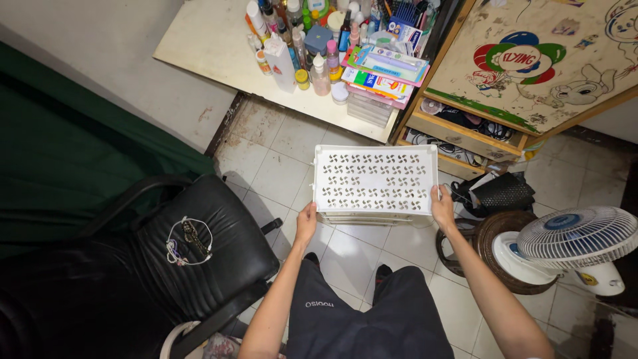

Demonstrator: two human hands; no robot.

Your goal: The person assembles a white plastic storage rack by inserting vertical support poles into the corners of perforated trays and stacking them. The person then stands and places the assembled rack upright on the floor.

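Hands clamped on a white perforated tray [374, 179]: your left hand [306, 223] and right hand [442, 207] grip its near corners, holding it lifted over the tiled floor [266, 173], just before the cluttered low table [212, 40], not yet set down.

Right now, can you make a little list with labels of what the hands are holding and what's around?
holding: white tray with pinwheel-shaped holes, held flat
left hand: grips the tray's near left corner
right hand: grips the near right corner
left side: black chair with a coiled cable on its seat
right side: white fan
ahead: table crowded with bottles
floor: pale tiles
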